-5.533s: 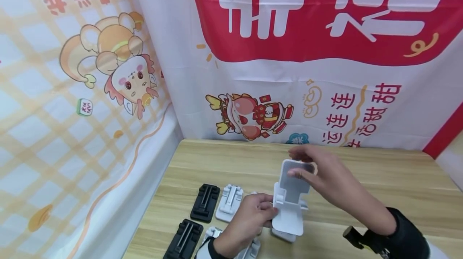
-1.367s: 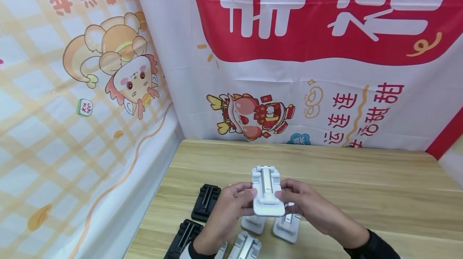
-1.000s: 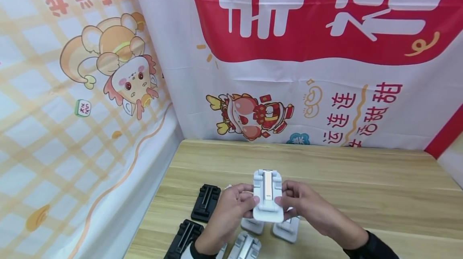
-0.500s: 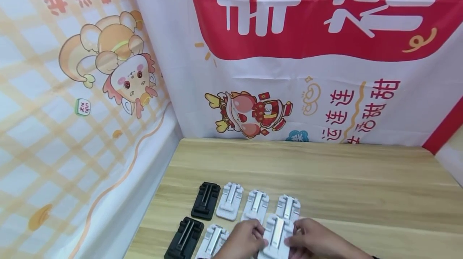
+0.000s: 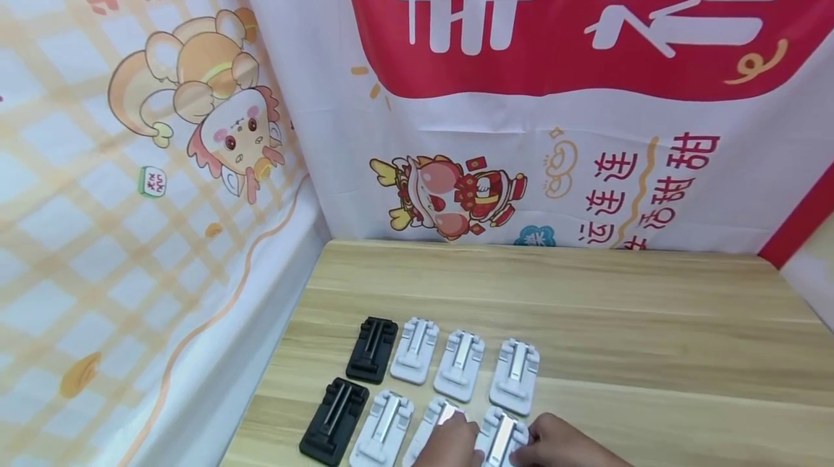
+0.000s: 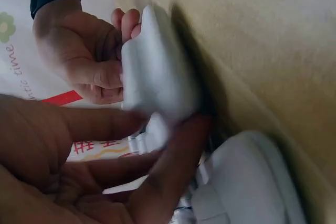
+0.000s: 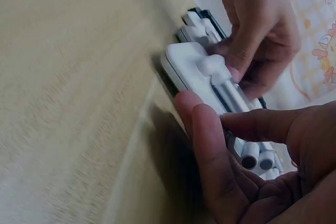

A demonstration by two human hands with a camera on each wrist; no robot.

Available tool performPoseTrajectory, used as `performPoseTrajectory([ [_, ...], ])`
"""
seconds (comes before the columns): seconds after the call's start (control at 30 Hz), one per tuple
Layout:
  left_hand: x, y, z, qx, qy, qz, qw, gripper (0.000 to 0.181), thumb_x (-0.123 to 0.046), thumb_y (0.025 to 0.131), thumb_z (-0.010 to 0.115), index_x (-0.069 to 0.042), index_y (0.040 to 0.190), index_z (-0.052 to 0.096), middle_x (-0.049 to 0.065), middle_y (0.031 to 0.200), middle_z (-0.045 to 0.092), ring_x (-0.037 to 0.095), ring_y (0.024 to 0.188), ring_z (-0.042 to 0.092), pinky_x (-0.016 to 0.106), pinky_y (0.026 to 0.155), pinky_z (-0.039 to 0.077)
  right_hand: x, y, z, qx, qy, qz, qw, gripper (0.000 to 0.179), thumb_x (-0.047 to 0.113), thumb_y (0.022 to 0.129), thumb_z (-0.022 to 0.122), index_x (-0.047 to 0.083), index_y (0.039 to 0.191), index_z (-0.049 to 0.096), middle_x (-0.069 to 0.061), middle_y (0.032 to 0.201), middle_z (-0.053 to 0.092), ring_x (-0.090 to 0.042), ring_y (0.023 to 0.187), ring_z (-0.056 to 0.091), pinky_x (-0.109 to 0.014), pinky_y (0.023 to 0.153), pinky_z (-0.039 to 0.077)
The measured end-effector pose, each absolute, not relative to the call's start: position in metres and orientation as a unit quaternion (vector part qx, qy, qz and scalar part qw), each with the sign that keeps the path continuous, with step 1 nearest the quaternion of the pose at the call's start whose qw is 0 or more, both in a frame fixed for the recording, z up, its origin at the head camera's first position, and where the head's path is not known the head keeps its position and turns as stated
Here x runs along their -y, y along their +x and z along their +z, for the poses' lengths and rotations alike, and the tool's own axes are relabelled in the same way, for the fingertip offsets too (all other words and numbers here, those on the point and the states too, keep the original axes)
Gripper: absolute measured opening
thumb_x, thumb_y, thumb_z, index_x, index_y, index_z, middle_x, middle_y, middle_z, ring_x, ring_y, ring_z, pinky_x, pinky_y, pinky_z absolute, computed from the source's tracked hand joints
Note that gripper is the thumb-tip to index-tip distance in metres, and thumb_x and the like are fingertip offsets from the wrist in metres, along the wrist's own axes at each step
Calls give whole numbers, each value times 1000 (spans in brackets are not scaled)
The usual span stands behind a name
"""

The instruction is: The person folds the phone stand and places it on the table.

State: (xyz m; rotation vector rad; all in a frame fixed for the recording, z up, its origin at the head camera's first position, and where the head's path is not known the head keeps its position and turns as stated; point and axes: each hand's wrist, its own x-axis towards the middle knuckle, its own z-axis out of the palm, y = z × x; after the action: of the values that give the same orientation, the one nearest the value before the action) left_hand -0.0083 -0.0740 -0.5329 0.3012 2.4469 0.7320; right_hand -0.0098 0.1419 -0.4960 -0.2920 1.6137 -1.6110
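A white folded phone stand (image 5: 500, 439) is held between both hands at the bottom of the head view, at the right end of the front row. My left hand (image 5: 451, 445) pinches its left edge and partly covers the neighbouring white stand (image 5: 425, 429). On the opposite edge, my right hand (image 5: 555, 442) grips it between thumb and fingers. The left wrist view shows the stand (image 6: 157, 66) low over the tabletop, slightly blurred. Its hinge bar faces up in the right wrist view, where the right fingers (image 7: 202, 124) curl round the near edge.
Other folded phone stands lie in two rows: black ones (image 5: 371, 350) (image 5: 334, 421) at the left, white ones (image 5: 415, 350) (image 5: 459, 365) (image 5: 515, 376) (image 5: 382, 428) beside them. The wooden table (image 5: 619, 322) meets a printed cloth backdrop (image 5: 352, 184) behind and at left.
An unfolded white stand was held earlier; later frames show a folded one raised between both hands. Both hands have since lowered it toward the front right of the rows.
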Motion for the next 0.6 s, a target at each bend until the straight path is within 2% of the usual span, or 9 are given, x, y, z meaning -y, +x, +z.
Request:
performPoseTrajectory([
  [0.17,67,-2,-495,-943,173,200,204,18,-21,80,71,-4,75,70,4,71,49,12,60,49,28,54,48,-140,-17,-496,-689,-91,-604,390,17,4,84,61,-4,97,68,-15,83,72,-17,69,66,-25,59,55],
  [0.23,65,-2,-493,-940,181,207,203,17,-19,81,71,-3,76,69,3,70,49,11,60,49,28,53,48,-142,-18,-495,-707,-84,-586,386,14,5,84,62,-3,94,68,-13,80,71,-16,67,64,-24,56,53],
  [0.37,65,-8,-489,-922,137,265,247,24,-19,85,68,2,96,69,7,78,59,17,75,59,36,69,55,-143,-24,-494,-754,-85,-537,369,11,9,85,65,-1,85,68,-9,70,68,-13,57,61,-21,49,49],
  [0.43,69,-11,-478,-908,93,313,261,31,-22,89,65,2,109,67,9,94,66,21,90,63,43,80,54,-144,-28,-491,-785,-86,-501,354,16,15,85,67,1,79,67,-7,64,65,-12,53,59,-20,46,47],
  [0.47,72,-12,-470,-906,75,335,248,36,-23,90,63,1,116,65,9,96,67,22,91,64,44,82,54,-145,-31,-488,-804,-83,-477,345,19,20,86,68,2,78,65,-5,63,65,-11,53,59,-21,46,47],
  [0.53,80,-13,-454,-914,67,351,191,45,-30,94,57,-1,129,59,10,113,67,24,103,62,46,89,52,-146,-35,-482,-857,-89,-414,294,26,29,87,68,5,76,63,-2,61,62,-12,52,57,-23,46,46],
  [0.6,89,-16,-440,-933,70,331,124,57,-42,98,47,-6,143,47,12,136,56,27,123,52,49,100,45,-150,-39,-472,-912,-85,-339,216,34,40,88,64,6,83,63,-3,65,62,-15,57,58,-29,51,49],
])
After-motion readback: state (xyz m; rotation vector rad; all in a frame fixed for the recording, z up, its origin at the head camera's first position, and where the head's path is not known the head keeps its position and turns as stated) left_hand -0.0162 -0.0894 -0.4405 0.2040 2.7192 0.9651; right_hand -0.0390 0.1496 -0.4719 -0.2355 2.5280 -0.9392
